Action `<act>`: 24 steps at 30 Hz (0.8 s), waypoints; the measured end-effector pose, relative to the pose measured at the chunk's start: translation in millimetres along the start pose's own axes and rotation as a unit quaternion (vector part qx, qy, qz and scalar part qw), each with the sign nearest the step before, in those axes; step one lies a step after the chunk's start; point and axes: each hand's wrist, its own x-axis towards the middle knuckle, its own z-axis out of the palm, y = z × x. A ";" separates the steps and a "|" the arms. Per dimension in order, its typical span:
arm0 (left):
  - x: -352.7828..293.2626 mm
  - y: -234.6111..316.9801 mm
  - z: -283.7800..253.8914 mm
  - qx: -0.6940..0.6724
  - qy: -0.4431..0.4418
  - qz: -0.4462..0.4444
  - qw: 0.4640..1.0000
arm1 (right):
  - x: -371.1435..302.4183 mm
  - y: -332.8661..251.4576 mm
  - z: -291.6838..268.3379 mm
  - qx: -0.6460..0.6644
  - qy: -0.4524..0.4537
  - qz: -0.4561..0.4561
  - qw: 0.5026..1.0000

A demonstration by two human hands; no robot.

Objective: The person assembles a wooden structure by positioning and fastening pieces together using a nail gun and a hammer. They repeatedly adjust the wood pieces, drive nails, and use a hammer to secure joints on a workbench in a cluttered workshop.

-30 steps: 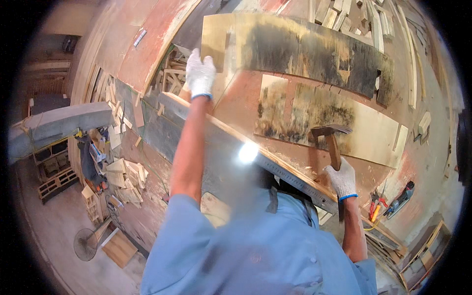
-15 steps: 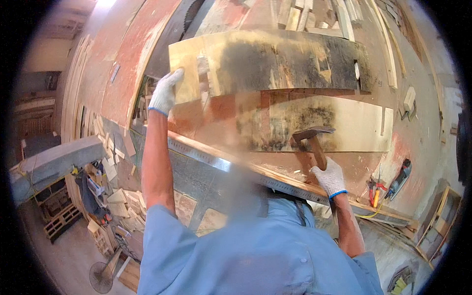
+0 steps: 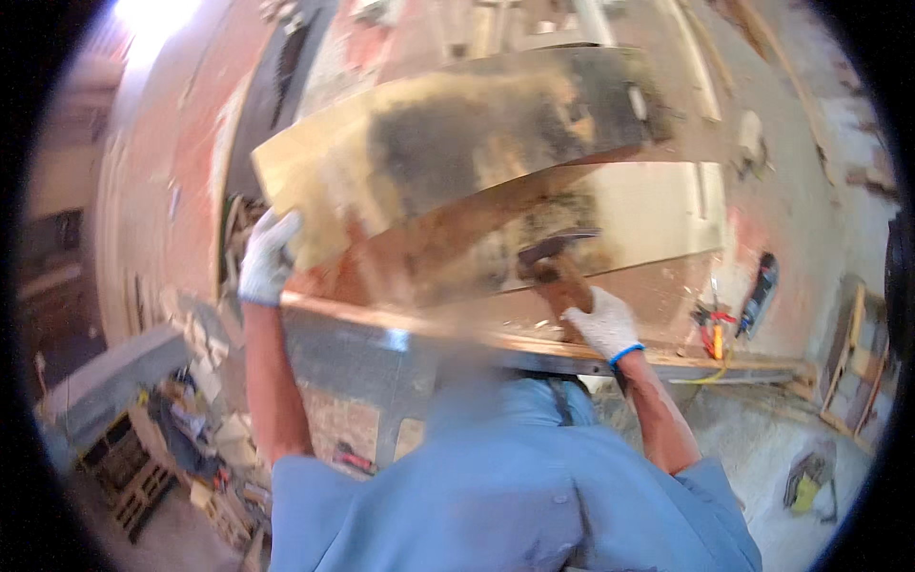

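A long thin wooden board (image 3: 467, 133), black-stained over its middle and right, lies slanted above the workbench. My left hand (image 3: 271, 255), in a white knit glove, grips its near left corner; the thumb and fingers are blurred. Partly under it, a second pale board (image 3: 662, 205) with dark stains and a slot near its right end rests on the bench. My gloved right hand (image 3: 605, 324) is closed around the wooden handle of a hammer (image 3: 546, 257). The hammer's dark head hovers over or rests on the second board's near edge; I cannot tell which.
Pliers with red and orange handles (image 3: 713, 329) and a dark power tool (image 3: 760, 296) lie at the bench's right. A toothed saw blade (image 3: 286, 71) shows at far left. Wood strips (image 3: 691, 62) lie along the back. Offcuts (image 3: 229, 439) clutter the lower left.
My left hand has drawn the upper board's left end down toward me, so it slants more. The hammer stays in my right hand. The whole view has shifted.
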 end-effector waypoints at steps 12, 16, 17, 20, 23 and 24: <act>9.1 -40.7 -11.3 -0.012 0.033 -0.042 0.999 | 5.3 18.3 2.7 -0.026 -0.010 -0.015 1.000; 22.2 -63.8 -23.4 -0.048 0.062 -0.059 0.995 | 16.2 37.2 20.9 0.013 -0.017 -0.011 1.000; 23.0 -65.5 -19.9 -0.060 0.065 -0.062 0.994 | 17.3 39.0 22.6 0.021 -0.016 -0.016 1.000; 24.8 -78.9 -28.4 -0.121 0.053 -0.066 0.989 | 12.5 30.1 16.3 0.023 -0.003 -0.020 1.000; 35.8 -71.1 -31.1 -0.128 0.033 -0.062 0.989 | 13.4 33.9 20.0 -0.022 0.008 -0.014 1.000; 39.3 -66.6 -23.0 -0.128 0.054 -0.068 0.988 | 14.5 25.5 17.3 -0.026 -0.009 0.021 0.999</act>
